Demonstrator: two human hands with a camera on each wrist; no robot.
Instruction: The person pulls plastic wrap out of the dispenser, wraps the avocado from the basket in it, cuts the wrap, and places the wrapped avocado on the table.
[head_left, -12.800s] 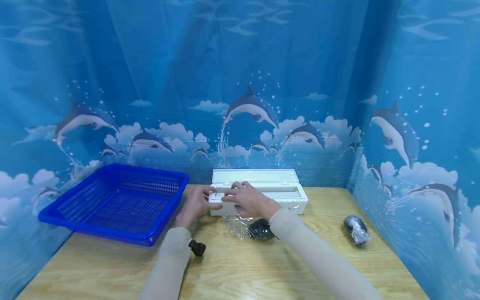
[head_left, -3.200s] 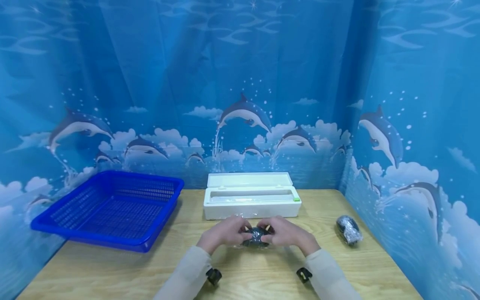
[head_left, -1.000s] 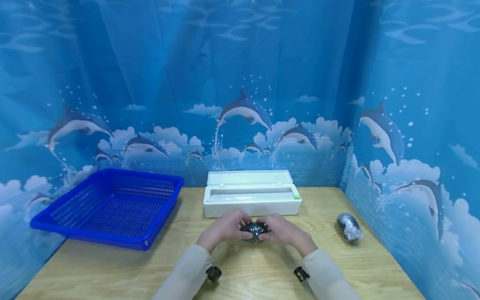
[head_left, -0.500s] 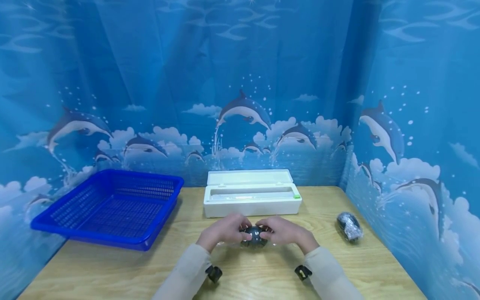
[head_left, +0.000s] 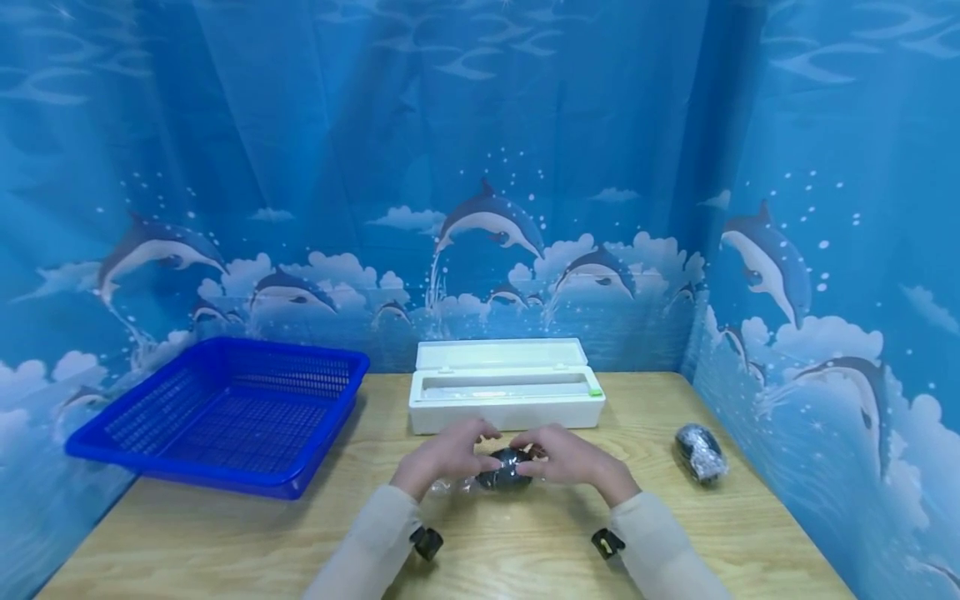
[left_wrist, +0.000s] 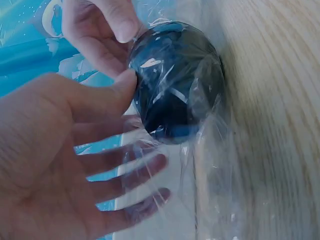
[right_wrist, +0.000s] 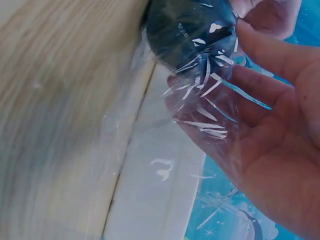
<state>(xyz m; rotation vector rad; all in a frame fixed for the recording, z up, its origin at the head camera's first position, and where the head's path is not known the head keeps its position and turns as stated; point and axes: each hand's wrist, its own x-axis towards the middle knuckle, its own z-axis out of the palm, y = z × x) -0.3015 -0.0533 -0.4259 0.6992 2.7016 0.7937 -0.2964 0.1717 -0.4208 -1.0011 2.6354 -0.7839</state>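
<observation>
In the head view, a dark, glossy oval thing (head_left: 504,471), shaped like a computer mouse and covered in clear plastic film, lies between the two hands. The left hand (head_left: 446,457) touches its near edge with the thumb; in the left wrist view that hand's fingers (left_wrist: 132,162) are spread and nearly straight behind loose film. From the other side the right hand (head_left: 572,458) holds it between thumb and fingers. In the right wrist view, creased clear film (right_wrist: 210,120) trails from the dark thing across the right fingers. Part of the grip is hidden behind it.
Behind the hands stands a long white box (head_left: 506,414) with its lid up and a green tab at the right. A blue plastic basket (head_left: 187,468) sits at the left. Another film-wrapped dark object (head_left: 701,454) lies at the right of the wooden table (head_left: 510,558).
Earlier both hands were at the white box. They have since come to the dark thing. Over the last half second it has turned slightly, and the left fingers have lifted off it a little.
</observation>
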